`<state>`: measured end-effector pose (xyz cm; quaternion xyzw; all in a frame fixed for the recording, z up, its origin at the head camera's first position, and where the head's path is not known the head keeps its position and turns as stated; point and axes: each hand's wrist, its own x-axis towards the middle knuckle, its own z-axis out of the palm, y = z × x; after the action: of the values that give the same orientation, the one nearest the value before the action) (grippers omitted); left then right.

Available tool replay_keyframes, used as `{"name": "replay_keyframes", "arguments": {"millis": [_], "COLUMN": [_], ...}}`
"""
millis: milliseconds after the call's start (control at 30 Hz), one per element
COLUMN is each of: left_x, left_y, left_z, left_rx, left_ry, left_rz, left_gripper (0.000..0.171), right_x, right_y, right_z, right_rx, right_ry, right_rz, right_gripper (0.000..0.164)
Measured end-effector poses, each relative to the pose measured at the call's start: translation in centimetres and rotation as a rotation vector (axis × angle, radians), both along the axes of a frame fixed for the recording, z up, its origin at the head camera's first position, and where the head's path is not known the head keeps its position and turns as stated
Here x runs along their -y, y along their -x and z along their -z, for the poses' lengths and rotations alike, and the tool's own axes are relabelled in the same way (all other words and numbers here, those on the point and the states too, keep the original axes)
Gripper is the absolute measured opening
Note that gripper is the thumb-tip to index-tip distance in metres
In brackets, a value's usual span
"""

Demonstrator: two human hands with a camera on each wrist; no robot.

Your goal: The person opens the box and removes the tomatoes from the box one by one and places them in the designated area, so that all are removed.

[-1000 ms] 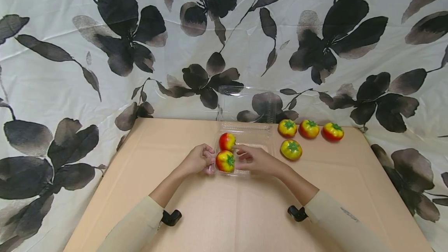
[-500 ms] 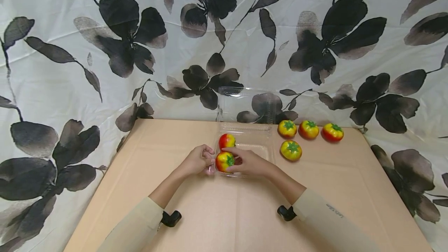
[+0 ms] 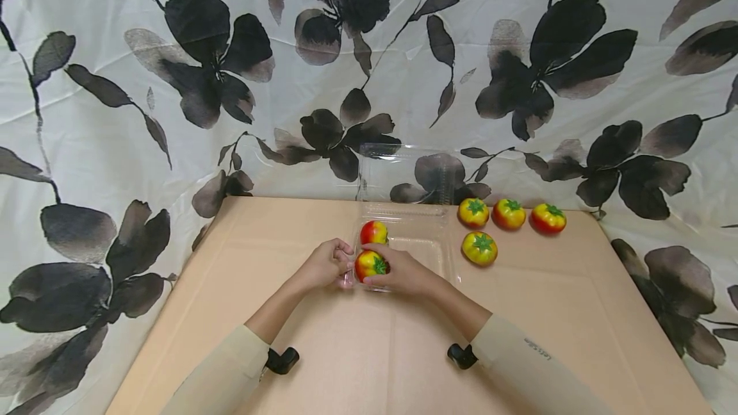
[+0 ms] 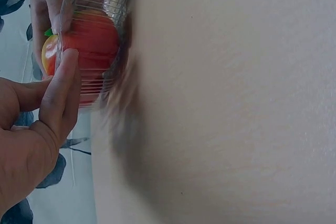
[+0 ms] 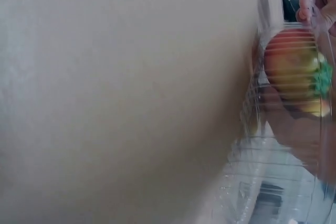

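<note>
A clear plastic clamshell container (image 3: 423,252) lies open on the tabletop, its see-through lid (image 3: 406,175) raised at the back. My left hand (image 3: 327,264) pinches the container's left rim between thumb and fingers; the left wrist view shows the ribbed wall beside the fingertips. Inside, at the front left, sits a red-and-yellow tomato (image 3: 369,265) with a green top. Around it curl the thumb and fingers of my right hand (image 3: 403,272). Directly behind is a second tomato (image 3: 373,232) in the container. In the right wrist view, the gripped tomato (image 5: 294,66) shows through the wall.
Right of the container, several more tomatoes lie on the table: a yellower tomato (image 3: 480,248) in front, and a back row ending with a redder tomato (image 3: 548,218). A flower-printed cloth (image 3: 426,69) hangs behind the tan tabletop (image 3: 369,351).
My right hand has moved left from beside the front tomato and now holds it. The left hand stays on the container's rim. The other tomatoes have not moved.
</note>
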<state>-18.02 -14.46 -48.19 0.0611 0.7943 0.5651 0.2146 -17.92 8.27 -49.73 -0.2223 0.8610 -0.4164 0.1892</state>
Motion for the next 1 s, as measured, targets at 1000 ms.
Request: {"name": "replay_keyframes", "arguments": {"millis": [1000], "left_x": [-0.02], "left_y": [0.06], "left_z": [0.11], "left_rx": [0.018], "left_ry": [-0.001], "left_rz": [-0.015], "left_gripper": [0.021], "right_x": [-0.49], "right_y": [-0.15], "right_z": [-0.79], "right_rx": [0.029], "right_ry": [-0.004], "right_rz": [0.020], "right_gripper": [0.064]}}
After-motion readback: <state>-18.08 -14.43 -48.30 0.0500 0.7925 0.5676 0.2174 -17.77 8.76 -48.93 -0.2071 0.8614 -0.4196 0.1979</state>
